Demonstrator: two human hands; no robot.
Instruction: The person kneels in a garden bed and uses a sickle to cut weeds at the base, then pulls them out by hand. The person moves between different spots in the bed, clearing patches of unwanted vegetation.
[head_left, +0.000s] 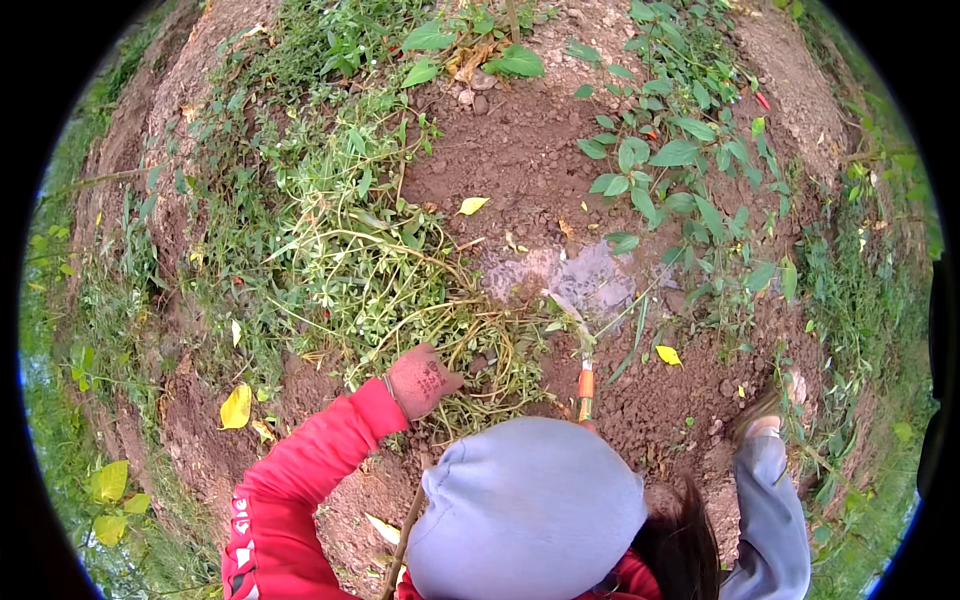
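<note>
My left hand (421, 381), soiled on its back and in a red sleeve, is curled at the near edge of a heap of green weeds (375, 277). Its fingertips are hidden, so whether stems are in its grasp does not show. Only a sliver of my right hand (589, 426) appears, at the near end of an orange-handled, sickle-like tool (586, 386); grey-blue cloth (525, 510) hides the rest of it. The tool's narrow blade points away from me, over brown soil (510, 150), beside the right side of the heap.
Leafy plants (675, 157) grow at the upper right. A pale grey patch (596, 277) lies in the soil beyond the blade. A thin woody stem (405, 532) rises left of the cloth. A grey trouser leg (772, 510) is at the right. Yellow leaves (236, 406) are scattered around.
</note>
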